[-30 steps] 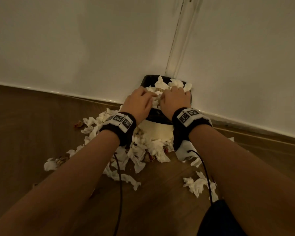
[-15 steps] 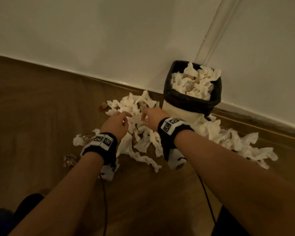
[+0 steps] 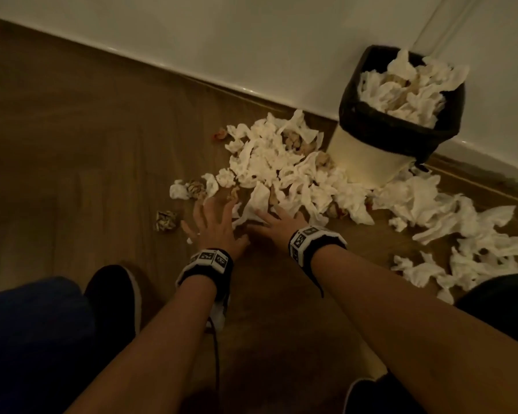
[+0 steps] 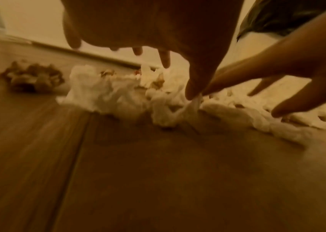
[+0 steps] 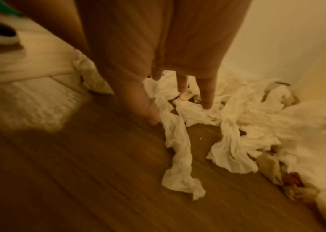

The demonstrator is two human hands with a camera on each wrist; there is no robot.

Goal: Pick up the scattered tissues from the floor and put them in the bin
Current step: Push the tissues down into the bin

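1. Reaching down, you have the left hand [image 3: 214, 224] and right hand [image 3: 274, 224] spread wide, holding nothing.
2. Tissues [image 3: 281, 162] lie piled on the floor [image 3: 87, 144] beside the full bin [image 3: 368, 153].
3. Scoop both hands together under the pile.
4. One long tissue [image 5: 178, 149] points toward you; grab its middle.

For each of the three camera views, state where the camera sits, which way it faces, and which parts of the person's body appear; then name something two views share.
Head: worn on the head, looking down at the bin, floor tissues, left hand, right hand, forearms, shoes.
Left wrist: under the left hand, facing the tissues; right hand enters.
Right wrist: under the right hand, facing tissues.
Shared: head and left wrist views both show the brown crumpled wad.
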